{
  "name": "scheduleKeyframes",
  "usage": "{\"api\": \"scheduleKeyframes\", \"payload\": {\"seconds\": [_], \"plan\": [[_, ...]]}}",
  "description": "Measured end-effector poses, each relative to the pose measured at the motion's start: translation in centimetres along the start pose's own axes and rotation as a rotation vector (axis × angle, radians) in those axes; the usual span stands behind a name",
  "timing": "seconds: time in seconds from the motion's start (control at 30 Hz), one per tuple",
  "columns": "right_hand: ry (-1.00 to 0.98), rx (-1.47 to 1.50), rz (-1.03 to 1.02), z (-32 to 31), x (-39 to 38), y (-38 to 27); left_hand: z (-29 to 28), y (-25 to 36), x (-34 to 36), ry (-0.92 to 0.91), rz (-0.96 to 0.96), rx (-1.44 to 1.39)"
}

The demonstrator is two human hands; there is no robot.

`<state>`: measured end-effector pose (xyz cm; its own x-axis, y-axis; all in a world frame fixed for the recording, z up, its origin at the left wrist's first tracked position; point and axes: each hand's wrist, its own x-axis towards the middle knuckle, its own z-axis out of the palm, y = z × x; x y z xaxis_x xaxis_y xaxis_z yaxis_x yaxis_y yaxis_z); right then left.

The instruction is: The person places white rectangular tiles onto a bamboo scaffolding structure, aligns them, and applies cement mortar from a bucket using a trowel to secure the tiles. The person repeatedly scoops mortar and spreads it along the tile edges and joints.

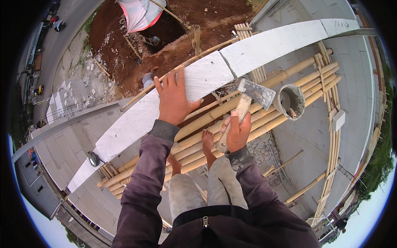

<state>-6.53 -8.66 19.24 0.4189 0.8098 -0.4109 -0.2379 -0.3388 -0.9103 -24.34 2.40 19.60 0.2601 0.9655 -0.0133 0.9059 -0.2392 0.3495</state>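
Note:
My left hand (173,101) lies with fingers spread on the top of a white lightweight block (206,74) in a long wall course. In my right hand (239,132) is a wooden-handled hatchet (258,94), its broad grey metal head smeared with mortar. The head is raised near the wall's near edge, just right of a joint between blocks; whether it touches the wall I cannot tell. A round mortar bucket (278,101) stands right of the hatchet, with a tool handle (292,113) showing inside it.
My bare feet stand on bamboo scaffold poles (206,118), with gaps and a drop beneath. A loose white block (338,120) rests on bamboo at right. A small dark object (93,158) sits at the wall's left end. Beyond lie red soil, a pit, a person (154,40) and a tarp (142,14).

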Motion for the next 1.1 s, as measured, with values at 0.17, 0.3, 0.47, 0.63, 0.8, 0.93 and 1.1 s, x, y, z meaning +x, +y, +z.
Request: {"api": "scheduleKeyframes", "payload": {"seconds": [0.17, 0.3, 0.47, 0.63, 0.8, 0.93, 1.1], "plan": [[0.053, 0.247, 0.307, -0.9, -1.0, 4.7, -1.1, -1.6, 4.3, -0.183, -0.087, -0.310], [0.043, 0.398, 0.363, -0.5, -0.6, 5.9, -0.2, -4.1, 10.5, -0.673, -0.243, -0.533], [0.158, 0.625, 0.516, 2.5, 1.2, 4.9, 1.0, -3.2, 13.1, -0.894, -0.386, -0.637], [0.187, 0.731, 0.436, 6.4, 2.2, 4.0, 0.1, -0.7, 13.0, -0.901, -0.476, -0.747], [0.202, 0.712, 0.483, 6.6, 1.8, 3.6, 0.1, -1.0, 12.9, -0.869, -0.519, -0.774], [0.268, 0.709, 0.421, 5.0, 3.3, 3.3, 0.6, -2.1, 13.5, -0.862, -0.366, -0.712], [0.284, 0.733, 0.397, 4.8, 4.9, 2.6, 2.1, 2.1, 13.2, -0.335, 0.039, -0.354]]}}
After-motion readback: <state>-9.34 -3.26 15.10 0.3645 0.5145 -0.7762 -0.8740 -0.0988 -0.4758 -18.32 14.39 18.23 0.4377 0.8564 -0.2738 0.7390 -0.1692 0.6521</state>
